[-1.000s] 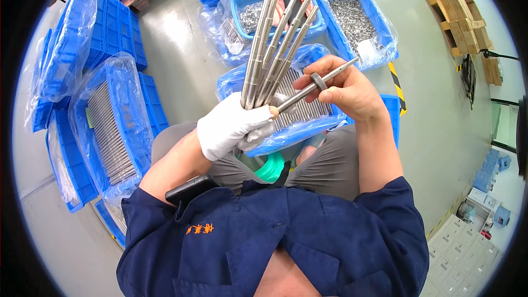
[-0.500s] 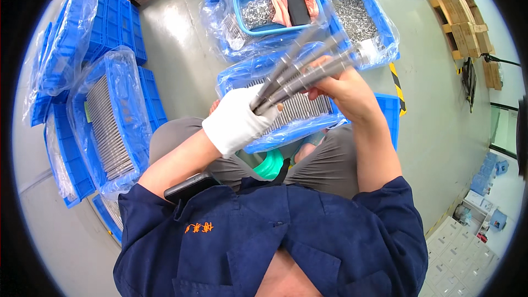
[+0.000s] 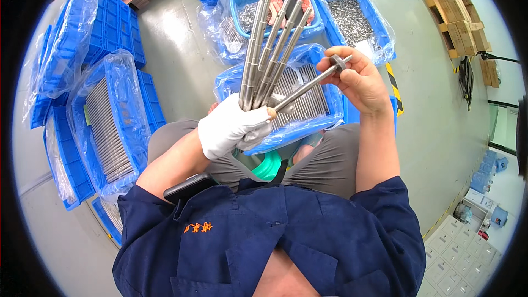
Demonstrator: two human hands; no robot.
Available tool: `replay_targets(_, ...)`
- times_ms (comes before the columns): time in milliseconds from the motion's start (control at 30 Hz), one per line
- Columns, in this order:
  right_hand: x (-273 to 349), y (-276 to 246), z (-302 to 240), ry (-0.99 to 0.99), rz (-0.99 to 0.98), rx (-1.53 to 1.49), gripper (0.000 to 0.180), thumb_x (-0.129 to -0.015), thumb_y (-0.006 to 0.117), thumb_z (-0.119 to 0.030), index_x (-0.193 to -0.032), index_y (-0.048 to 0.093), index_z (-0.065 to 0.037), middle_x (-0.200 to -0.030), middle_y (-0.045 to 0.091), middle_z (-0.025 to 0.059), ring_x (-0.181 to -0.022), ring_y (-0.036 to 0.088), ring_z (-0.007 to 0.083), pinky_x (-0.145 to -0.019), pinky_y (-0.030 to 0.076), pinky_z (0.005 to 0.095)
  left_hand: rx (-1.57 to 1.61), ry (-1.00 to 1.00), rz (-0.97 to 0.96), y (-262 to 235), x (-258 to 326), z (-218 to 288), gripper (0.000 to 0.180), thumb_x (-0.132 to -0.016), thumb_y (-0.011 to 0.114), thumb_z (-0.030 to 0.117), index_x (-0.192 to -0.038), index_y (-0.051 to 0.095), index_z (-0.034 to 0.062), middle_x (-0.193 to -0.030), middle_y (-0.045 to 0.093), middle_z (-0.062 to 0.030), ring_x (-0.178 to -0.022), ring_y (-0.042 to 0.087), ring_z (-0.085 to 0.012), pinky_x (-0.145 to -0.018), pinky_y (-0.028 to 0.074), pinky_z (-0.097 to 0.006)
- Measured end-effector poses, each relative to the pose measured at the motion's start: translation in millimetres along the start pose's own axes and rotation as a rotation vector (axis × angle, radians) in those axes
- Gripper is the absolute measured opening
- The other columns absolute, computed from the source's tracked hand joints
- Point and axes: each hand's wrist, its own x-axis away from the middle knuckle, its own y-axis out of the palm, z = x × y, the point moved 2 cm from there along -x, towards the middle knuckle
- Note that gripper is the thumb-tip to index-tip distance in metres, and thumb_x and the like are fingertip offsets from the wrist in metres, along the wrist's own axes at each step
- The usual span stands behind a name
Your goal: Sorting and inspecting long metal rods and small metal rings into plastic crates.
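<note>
In a white glove, my left hand (image 3: 234,126) is closed around the lower ends of several grey metal rods (image 3: 254,58), which fan upward with stepped, grooved lengths. One single rod (image 3: 308,88) leans away from the bundle toward the right, its lower end at the gloved fingers. Near its far end sits a small dark ring (image 3: 338,63) with a rough-looking rim, and the rod's tip sticks out past it. My bare right hand (image 3: 360,80) pinches this ring between thumb and fingers. Below both hands, a plastic-lined blue crate (image 3: 335,96) holds rows of similar rods.
Beyond the crate stands a light blue basket (image 3: 236,8) with small metal parts and pink gloves (image 3: 304,1). Another blue crate (image 3: 388,36) of small parts is at its right. On the left are a lined crate of rods (image 3: 107,132) and stacked blue crates (image 3: 104,27).
The rod bundle has swung from slanting right to nearly upright. One rod now stands apart with the dark ring around it, and my right hand has moved right, off the bundle.
</note>
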Motion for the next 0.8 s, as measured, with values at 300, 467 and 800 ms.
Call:
replay_targets(300,-6,20,24,0.129,-0.044,-0.018,0.036,-0.072,0.062,-0.011,-0.104,0.049,-0.002,-0.094,0.058,0.0144,-0.086,0.057,0.0203,-0.077,0.045,0.0307,-0.387,0.106,0.235,-2,-6,1,0.026,-0.076,0.056,0.022,-0.09,0.053,0.0003,-0.051,0.043,0.0013,-0.044,0.039,-0.0056,-0.041,0.029,-0.022)
replay_targets(467,-6,20,26,0.145,-0.014,0.009,0.034,-0.071,0.062,-0.008,-0.103,0.049,-0.002,-0.091,0.058,0.015,-0.084,0.057,0.021,-0.076,0.046,0.0306,-0.62,0.13,0.334,1,-2,7,0.02,-0.075,0.054,0.02,-0.083,0.057,0.0021,-0.061,0.055,-0.0049,-0.057,0.048,-0.0081,-0.053,0.04,-0.026)
replay_targets(800,-5,23,23,0.174,0.144,0.151,0.025,-0.071,0.063,-0.01,-0.092,0.052,-0.002,-0.086,0.056,0.0067,-0.079,0.056,0.0163,-0.073,0.046,0.0291,-0.94,0.584,0.333,-3,-5,0,0.02,-0.075,0.054,0.017,-0.092,0.057,0.0068,-0.059,0.052,-0.0095,-0.047,0.049,-0.0152,-0.048,0.041,-0.027)
